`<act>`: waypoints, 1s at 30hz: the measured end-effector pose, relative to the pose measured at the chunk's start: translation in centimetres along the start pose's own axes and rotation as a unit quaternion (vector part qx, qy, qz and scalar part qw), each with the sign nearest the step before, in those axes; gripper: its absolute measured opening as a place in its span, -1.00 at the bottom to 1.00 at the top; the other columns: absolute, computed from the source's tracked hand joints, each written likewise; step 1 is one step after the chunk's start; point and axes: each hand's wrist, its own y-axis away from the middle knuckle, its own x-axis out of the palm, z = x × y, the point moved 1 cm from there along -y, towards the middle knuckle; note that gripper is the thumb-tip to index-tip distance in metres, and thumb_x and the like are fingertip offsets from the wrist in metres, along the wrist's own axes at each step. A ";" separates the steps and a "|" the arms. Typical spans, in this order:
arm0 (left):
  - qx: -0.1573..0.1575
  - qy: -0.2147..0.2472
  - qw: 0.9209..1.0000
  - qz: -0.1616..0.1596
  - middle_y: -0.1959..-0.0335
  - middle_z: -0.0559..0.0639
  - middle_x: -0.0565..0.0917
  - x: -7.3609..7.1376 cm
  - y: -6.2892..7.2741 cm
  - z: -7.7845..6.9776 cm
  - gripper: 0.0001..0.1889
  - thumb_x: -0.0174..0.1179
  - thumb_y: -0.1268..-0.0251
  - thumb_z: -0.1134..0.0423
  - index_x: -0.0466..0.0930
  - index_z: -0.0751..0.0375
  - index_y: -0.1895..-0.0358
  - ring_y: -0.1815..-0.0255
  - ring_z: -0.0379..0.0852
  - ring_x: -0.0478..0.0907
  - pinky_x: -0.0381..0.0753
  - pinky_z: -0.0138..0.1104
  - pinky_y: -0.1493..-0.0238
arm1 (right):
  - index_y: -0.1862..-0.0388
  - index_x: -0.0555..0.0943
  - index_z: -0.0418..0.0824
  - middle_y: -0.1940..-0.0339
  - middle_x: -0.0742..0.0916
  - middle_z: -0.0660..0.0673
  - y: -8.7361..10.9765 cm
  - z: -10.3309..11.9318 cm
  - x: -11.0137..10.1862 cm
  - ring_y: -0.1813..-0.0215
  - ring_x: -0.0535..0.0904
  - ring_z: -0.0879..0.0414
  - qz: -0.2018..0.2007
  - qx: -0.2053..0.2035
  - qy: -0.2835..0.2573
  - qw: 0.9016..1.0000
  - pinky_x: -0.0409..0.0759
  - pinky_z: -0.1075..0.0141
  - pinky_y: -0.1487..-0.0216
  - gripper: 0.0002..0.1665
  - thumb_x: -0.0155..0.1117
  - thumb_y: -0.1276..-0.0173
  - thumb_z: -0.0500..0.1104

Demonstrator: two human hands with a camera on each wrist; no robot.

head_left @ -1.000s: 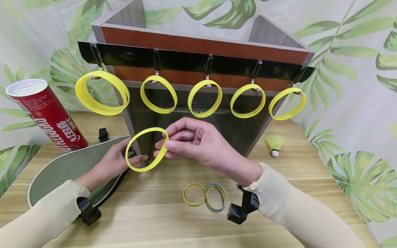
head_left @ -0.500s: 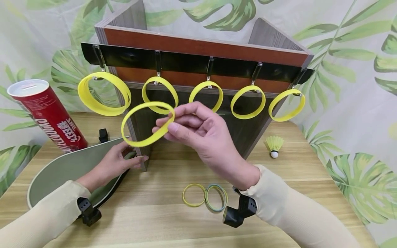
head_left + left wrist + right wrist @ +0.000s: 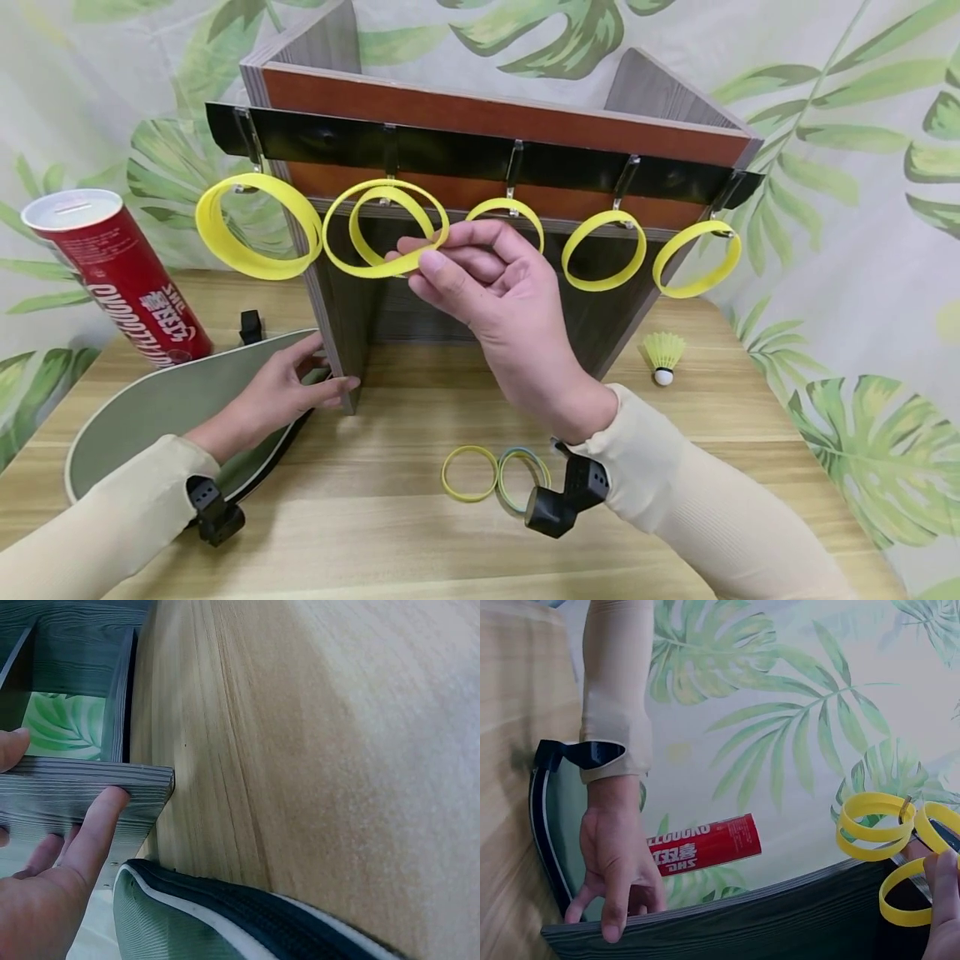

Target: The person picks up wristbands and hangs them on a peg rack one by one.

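Observation:
My right hand [image 3: 506, 312] pinches a yellow wristband [image 3: 375, 272] between thumb and fingers. The held band appears in front of another yellow band [image 3: 358, 237] hanging from the second hook from the left. In the right wrist view, the held wristband [image 3: 904, 916] is below the hanging bands. My left hand [image 3: 273, 396] grips the lower side panel [image 3: 335, 350] of a grey wooden stand, thumb on one face and fingers on the other, as the left wrist view [image 3: 82, 784] shows. Yellow bands hang from every metal hook on the black strip [image 3: 450, 146]; the leftmost hook seems to carry two.
Thin bands [image 3: 470, 498] in yellow and blue lie on the wooden table [image 3: 360, 533]. A yellow shuttlecock [image 3: 663, 354] stands at the right. At the left are a red tube [image 3: 142, 283] and a green racket case [image 3: 157, 400]. Leaf-patterned cloth [image 3: 825, 250] hangs behind.
My right hand has raised the wristband from below the hanging bands and shifted it slightly right, up to the second hook's level. The left hand has stayed on the panel.

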 end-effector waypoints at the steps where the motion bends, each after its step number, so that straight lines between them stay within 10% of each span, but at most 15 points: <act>1: 0.001 0.000 1.000 0.001 -0.27 0.30 0.51 0.0 0.0 0.0 -0.28 0.33 -0.47 0.29 0.24 0.16 -0.60 -0.06 -0.35 0.60 0.87 -0.22 0.10 | 0.00 0.50 -0.23 -0.06 0.81 -0.33 -0.1 0.0 0.1 -0.15 0.79 -0.02 -0.005 -0.002 0.000 1.000 0.76 0.13 -0.25 -0.78 0.20 -0.51 -0.47; 8: 0.003 0.001 1.000 0.002 -0.22 0.24 0.53 0.0 -0.1 0.1 -0.28 0.33 -0.47 0.29 0.23 0.15 -0.60 -0.06 -0.33 0.60 0.87 -0.24 0.11 | 0.09 0.50 -0.20 0.06 0.84 -0.29 -0.3 -0.3 0.5 0.12 0.82 0.16 -0.038 -0.006 0.003 0.999 0.81 0.07 -0.14 -0.78 0.23 -0.49 -0.48; 30: -0.004 -0.002 1.000 0.006 -0.32 0.31 0.49 -0.1 0.0 0.0 -0.28 0.31 -0.48 0.29 0.21 0.13 -0.62 -0.08 -0.33 0.58 0.86 -0.27 0.10 | -0.10 0.51 -0.42 -0.11 0.73 -0.53 0.7 -0.9 -0.4 -0.06 0.83 -0.12 0.013 0.026 0.083 0.996 0.77 0.05 -0.23 -0.78 0.21 -0.53 -0.42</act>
